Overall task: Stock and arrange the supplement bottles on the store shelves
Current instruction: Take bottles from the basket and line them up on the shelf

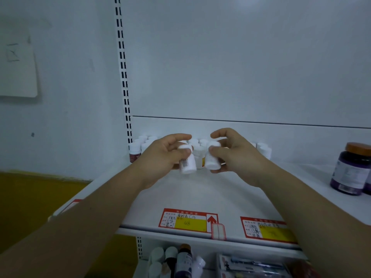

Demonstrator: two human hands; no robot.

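Observation:
Both my hands reach over the white shelf (pixel 190 193). My left hand (pixel 162 155) grips a small white supplement bottle (pixel 187 163) with a white cap, held just above the shelf. My right hand (pixel 230 151) grips a second small white bottle (pixel 212 160) beside it. The two bottles are close together, slightly tilted. Behind them several small white-capped bottles (pixel 198 146) stand in rows against the back panel, from the left upright (pixel 136 149) to the right (pixel 265 150).
A large purple bottle with an orange cap (pixel 351 169) stands at the shelf's right edge. Red and yellow price tags (pixel 186 220) sit on the front lip. Below, a lower shelf holds more bottles (pixel 182 259) and packets. A slotted upright (pixel 124 77) runs up the left.

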